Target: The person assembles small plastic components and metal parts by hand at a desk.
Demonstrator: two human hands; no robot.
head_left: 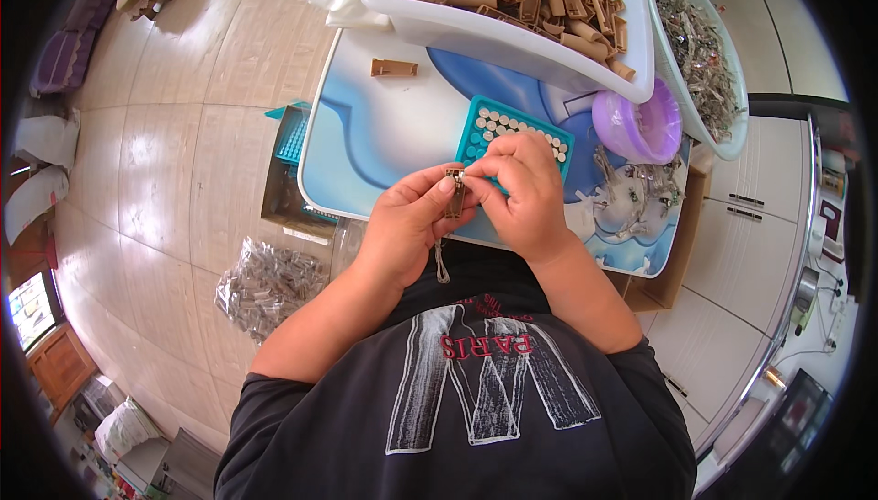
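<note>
Over the near edge of the table, my left hand [395,226] grips a small, narrow brown plastic casing [455,198], held upright between thumb and fingers. Thin wires [442,264] dangle below it in a loop. My right hand [530,203] is closed in a pinch at the casing's top end; whatever sits between its fingertips is too small to make out. Just beyond my hands lies a teal tray [476,111] with rows of small round white pieces [512,124], partly covered by my right hand. One loose brown casing [394,68] rests farther off on the table.
A white bin [512,38] heaped with brown casings stands at the back. Right of it are a purple bowl [631,121], a pale green basin [739,89] of wired parts, and bagged wire bundles [631,198]. A filled clear bag [270,290] sits on the floor beside a cardboard box [283,198].
</note>
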